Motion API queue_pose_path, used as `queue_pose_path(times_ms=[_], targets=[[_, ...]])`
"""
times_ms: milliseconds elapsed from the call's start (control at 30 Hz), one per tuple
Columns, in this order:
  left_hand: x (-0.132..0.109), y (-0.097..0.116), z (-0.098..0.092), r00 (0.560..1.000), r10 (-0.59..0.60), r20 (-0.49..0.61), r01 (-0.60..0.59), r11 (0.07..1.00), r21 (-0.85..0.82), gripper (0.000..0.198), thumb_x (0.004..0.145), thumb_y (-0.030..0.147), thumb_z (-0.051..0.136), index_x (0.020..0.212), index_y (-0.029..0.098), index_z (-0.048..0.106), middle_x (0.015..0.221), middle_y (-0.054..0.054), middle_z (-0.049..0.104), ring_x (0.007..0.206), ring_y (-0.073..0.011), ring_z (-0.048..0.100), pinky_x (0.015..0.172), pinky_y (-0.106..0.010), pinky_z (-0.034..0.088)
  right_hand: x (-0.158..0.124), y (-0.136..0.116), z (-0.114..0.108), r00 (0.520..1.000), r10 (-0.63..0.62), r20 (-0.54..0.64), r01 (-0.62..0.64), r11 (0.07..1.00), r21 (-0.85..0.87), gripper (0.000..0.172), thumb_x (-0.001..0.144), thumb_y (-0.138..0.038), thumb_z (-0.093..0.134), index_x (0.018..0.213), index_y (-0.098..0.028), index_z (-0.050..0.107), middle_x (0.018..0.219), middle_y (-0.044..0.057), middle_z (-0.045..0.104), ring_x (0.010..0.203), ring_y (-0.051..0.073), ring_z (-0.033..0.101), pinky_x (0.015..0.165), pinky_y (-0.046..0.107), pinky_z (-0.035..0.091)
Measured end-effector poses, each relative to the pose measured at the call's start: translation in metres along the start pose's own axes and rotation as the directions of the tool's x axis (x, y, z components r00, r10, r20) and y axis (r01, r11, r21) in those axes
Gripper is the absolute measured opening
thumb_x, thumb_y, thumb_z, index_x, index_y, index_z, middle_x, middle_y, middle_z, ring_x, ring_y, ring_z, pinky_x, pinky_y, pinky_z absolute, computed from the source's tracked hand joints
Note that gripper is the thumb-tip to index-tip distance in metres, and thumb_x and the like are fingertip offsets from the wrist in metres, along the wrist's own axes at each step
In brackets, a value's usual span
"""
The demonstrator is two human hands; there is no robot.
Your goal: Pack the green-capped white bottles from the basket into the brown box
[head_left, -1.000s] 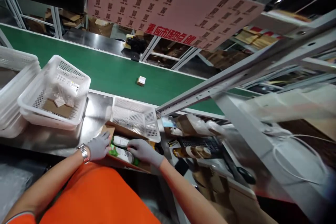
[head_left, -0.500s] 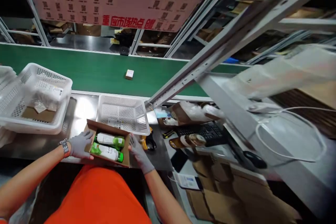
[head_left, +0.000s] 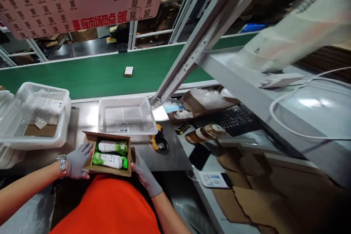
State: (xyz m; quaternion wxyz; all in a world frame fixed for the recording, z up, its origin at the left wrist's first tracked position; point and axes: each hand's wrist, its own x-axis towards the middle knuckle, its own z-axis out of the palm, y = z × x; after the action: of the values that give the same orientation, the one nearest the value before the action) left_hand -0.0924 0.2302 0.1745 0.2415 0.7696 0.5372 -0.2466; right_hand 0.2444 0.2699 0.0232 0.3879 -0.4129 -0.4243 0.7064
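An open cardboard box (head_left: 90, 139) sits at the near edge of the steel worktop (head_left: 170, 155), with two white-and-green bottles (head_left: 109, 153) lying side by side in it. My left hand (head_left: 76, 161), in a grey glove, grips the box's left wall with curled fingers. My right hand (head_left: 142, 170), also gloved, presses flat against the box's right wall. A watch is on my left wrist.
An empty white mesh basket (head_left: 124, 115) stands just behind the box, another basket (head_left: 33, 115) with papers to the left. A small carton (head_left: 128, 71) rides the green conveyor (head_left: 82, 75). A tape dispenser (head_left: 159, 140), keyboard (head_left: 227, 119), brown bottle (head_left: 204, 133) and handheld scanner (head_left: 211, 179) lie right.
My hands left the bottles inside the box and moved to its outer walls. The box has slid slightly toward me. The carton on the belt has drifted left as my head turned.
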Motion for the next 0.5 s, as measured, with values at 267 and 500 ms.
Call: queue_pose_path(times_ms=[267, 500], targets=[[0.006, 0.002, 0.002, 0.999, 0.015, -0.039, -0.013, 0.999, 0.052, 0.113, 0.084, 0.071, 0.079, 0.166, -0.002, 0.050, 0.180, -0.034, 0.019, 0.170, -0.0543, 0.016, 0.137, -0.068, 0.022, 0.036, -0.012, 0.033, 0.991, 0.121, -0.053, -0.125, 0.989, -0.073, 0.144, 0.054, -0.056, 0.100, 0.172, -0.020, 0.026, 0.150, 0.023, 0.067, 0.131, 0.039, 0.070, 0.119, 0.062, 0.053], [0.012, -0.004, -0.016, 0.980, 0.073, -0.185, -0.056, 0.994, 0.094, 0.078, 0.090, 0.075, 0.075, 0.135, 0.011, 0.081, 0.168, -0.028, 0.052, 0.154, -0.0521, 0.048, 0.129, -0.070, 0.036, 0.039, -0.015, 0.039, 0.995, 0.101, 0.001, -0.100, 0.992, -0.079, 0.112, 0.064, -0.052, 0.094, 0.161, -0.027, 0.044, 0.148, 0.020, 0.068, 0.126, 0.036, 0.072, 0.111, 0.054, 0.060]])
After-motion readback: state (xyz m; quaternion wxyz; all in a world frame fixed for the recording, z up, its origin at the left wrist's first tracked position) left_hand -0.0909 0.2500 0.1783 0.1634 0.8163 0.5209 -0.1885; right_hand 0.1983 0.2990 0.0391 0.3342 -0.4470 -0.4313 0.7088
